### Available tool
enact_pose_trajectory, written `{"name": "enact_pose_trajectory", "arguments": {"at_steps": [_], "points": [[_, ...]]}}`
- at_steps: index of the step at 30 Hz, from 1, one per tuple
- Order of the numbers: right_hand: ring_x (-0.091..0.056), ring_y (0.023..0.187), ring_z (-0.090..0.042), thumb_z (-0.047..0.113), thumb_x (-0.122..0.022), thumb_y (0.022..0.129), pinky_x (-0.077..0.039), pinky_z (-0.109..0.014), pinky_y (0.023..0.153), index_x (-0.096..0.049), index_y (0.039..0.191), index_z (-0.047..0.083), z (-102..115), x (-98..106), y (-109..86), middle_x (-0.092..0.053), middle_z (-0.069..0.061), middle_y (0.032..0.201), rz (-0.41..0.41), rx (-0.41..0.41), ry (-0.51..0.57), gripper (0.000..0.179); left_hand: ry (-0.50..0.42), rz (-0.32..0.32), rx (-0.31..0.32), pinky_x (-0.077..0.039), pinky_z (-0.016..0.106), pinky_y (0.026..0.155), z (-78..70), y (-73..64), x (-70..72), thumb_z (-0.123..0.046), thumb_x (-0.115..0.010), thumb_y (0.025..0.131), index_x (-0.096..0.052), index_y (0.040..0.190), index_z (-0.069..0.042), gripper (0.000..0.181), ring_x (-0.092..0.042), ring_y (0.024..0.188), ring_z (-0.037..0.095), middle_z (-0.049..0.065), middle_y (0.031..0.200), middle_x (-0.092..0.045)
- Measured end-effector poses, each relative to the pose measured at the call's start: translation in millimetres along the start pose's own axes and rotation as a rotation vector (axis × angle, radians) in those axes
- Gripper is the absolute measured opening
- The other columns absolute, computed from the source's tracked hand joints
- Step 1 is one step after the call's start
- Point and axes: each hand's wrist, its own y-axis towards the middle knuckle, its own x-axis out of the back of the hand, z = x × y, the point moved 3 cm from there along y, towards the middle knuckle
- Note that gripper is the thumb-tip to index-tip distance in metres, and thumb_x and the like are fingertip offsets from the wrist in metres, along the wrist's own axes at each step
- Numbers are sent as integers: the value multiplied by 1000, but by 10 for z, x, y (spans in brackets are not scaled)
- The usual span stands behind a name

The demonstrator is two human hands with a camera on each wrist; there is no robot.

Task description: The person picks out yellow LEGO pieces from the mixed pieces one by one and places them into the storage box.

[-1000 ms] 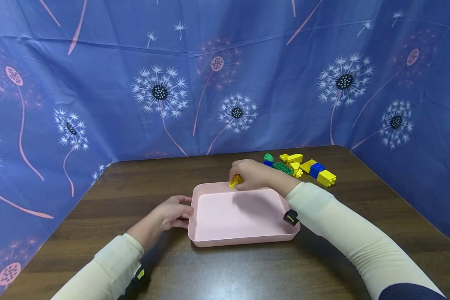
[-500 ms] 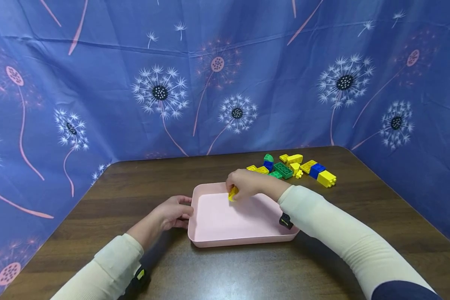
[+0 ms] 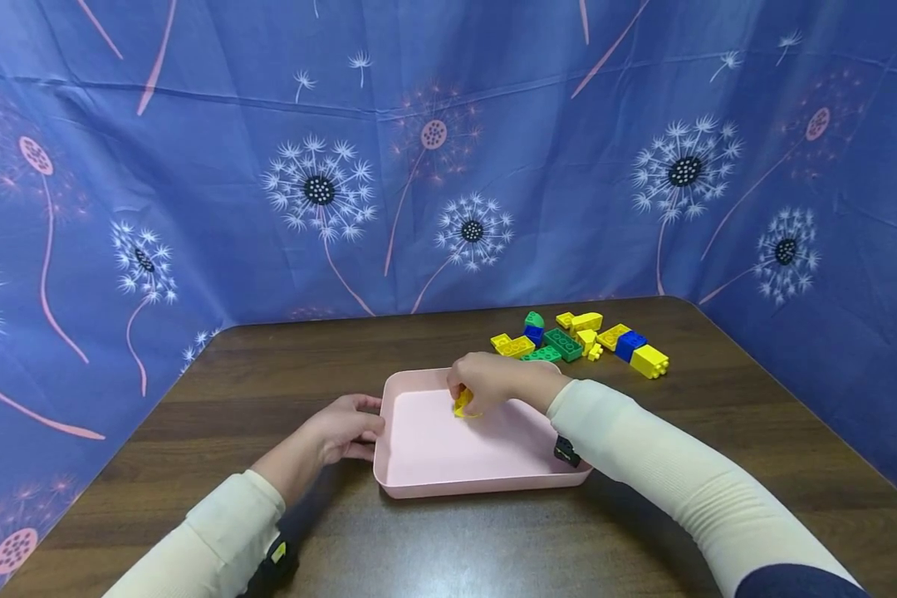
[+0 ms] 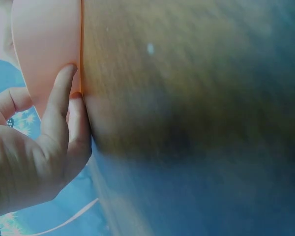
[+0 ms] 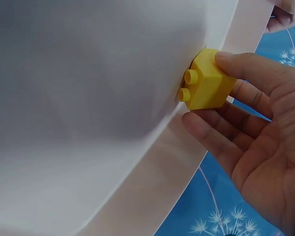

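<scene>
Yellow brick [image 5: 207, 84] pinched at fingertips of right grip [image 3: 486, 379].

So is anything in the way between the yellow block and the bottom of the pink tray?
Nothing I can see. The right hand holds the yellow block inside the pink tray, and the bottom in view is bare. The other blocks lie on the table beyond the tray, and the left hand touches the tray's outside.
</scene>
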Motion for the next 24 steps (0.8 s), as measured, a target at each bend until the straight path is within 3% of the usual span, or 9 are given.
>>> {"name": "enact_pose_trajectory", "arguments": {"at_steps": [11, 15, 24], "points": [[-54, 74, -12, 17, -79, 77, -48, -24, 70, -73, 89, 9, -43, 42, -67, -66, -1, 85, -24, -13, 60, 15, -11, -2, 4, -59, 43, 69, 28, -2, 9, 6, -52, 73, -37, 136, 7, 64, -67, 77, 22, 18, 93, -65], [-54, 73, -13, 15, -78, 77, -48, -24, 69, -73, 92, 5, -50, 104, -111, -66, -5, 86, -55, 8, 81, 18, -10, -10, 5, -59, 44, 68, 42, -7, 13, 6, -53, 74, -37, 136, 7, 64, -67, 78, 22, 19, 93, -66], [-57, 76, -18, 17, -72, 80, -49, -26, 68, -73, 96, 5, -162, 281, -260, -65, -3, 88, -151, -29, 126, 20, -3, -9, 2, -58, 42, 67, 6, 7, 14, 6, -53, 75, -38, 135, 7, 62, -65, 74, 21, 16, 90, -65]]}}
